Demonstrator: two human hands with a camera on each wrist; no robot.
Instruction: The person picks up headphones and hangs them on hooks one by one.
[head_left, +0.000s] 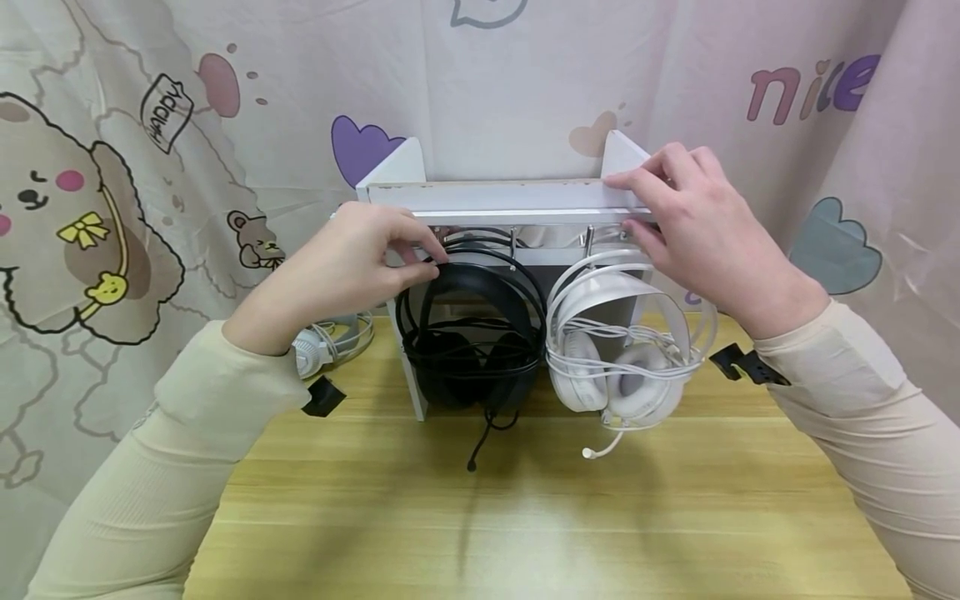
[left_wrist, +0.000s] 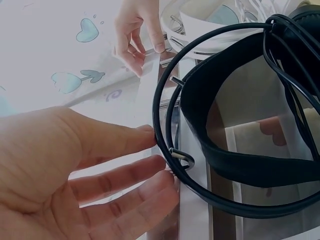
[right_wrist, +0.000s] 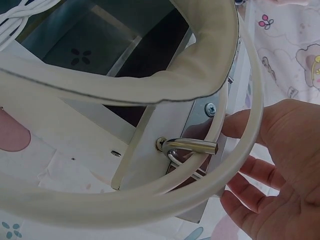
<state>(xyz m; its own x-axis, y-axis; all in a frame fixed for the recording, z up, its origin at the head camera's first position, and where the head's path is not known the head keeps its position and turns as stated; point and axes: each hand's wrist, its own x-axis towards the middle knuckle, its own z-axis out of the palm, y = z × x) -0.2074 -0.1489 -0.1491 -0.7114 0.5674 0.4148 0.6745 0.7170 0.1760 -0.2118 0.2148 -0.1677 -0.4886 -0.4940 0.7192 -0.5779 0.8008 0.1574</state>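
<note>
White rack (head_left: 480, 196), with black headset (head_left: 450, 371) and white headset (head_left: 583, 367) hung side by side from hooks (right_wrist: 197, 145) beneath; left hand (head_left: 378, 250) loosely spread, thumb at the black band (left_wrist: 250, 211); right hand (head_left: 690, 212) astride the front edge (head_left: 510, 217), grip unclear. Possible slip off hook tips from an upward nudge, or tip-over from a forward pull. Tight between headsets, roomier over the counter (head_left: 525, 533) in front.

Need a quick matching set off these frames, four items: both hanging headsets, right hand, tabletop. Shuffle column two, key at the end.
1. Black headset
2. White headset
3. Right hand
4. Tabletop

a. Hanging on the right side of the rack
b. Yellowish wood grain
c. Hanging beside the left hand
d. Touching the rack's upper right end

Pairs: 1-c, 2-a, 3-d, 4-b
</note>
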